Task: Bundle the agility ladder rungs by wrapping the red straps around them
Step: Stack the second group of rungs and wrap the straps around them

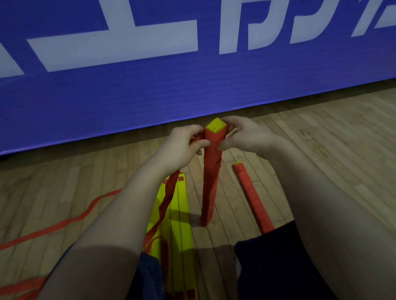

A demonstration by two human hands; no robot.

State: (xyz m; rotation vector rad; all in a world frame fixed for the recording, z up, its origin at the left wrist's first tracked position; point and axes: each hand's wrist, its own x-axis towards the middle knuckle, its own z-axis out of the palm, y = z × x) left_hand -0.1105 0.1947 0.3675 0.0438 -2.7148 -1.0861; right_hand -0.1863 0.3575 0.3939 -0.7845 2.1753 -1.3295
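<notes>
Far out to the left of the left hand, loose lengths of red strap (58, 225) trail across the wooden floor (331, 141), slack that has yet to be wound in. The left hand (182, 143) has its fingers and thumb curled in a pinch on the working strap (165, 202), right against the top of the upright bundle (211, 172). From that pinch the strap drops down and back toward the person, probably held taut so the next turn lies snug. Below the left hand, a few unwrapped yellow rungs (180, 220) lie flat side by side on the floor, the strap passing over them. Between the two hands the bundle stands on end, its foot on the floor and its length already covered in red. Only the yellow rung ends (216, 125) show at the top, so the wrapping seems nearly done. Standing it up likely lets the floor bear the weight while both hands work the top. The right hand (242, 135) closes its thumb and fingers round that top from the other side, steadying it. Below and just right of this hand, a second wrapped bundle (253, 197) lies set aside. A blue banner (189, 92) rises beyond both hands.
</notes>
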